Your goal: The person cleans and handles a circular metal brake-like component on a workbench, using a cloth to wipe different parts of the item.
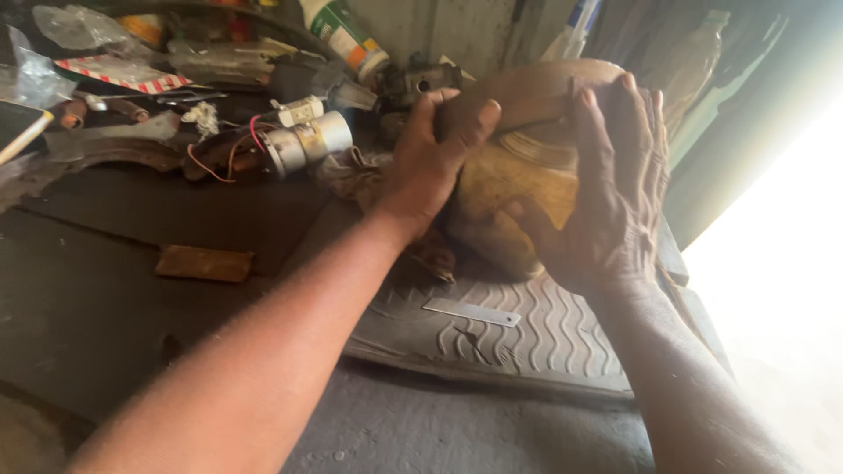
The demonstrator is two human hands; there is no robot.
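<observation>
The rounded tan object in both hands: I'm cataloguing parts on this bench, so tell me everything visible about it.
The rounded tan object is bulbous, yellowish-brown and dusty, with a darker brown band or strap across its top. It looks worn; the material cannot be told. It sits above a ribbed grey rubber mat. The left hand grips its upper left side, thumb over the band; the right hand wraps its right side, covering much of it.

Both forearms are bare, no sleeves, gloves, watch or rings visible on left grip (428, 167) or right grip (606, 197).
</observation>
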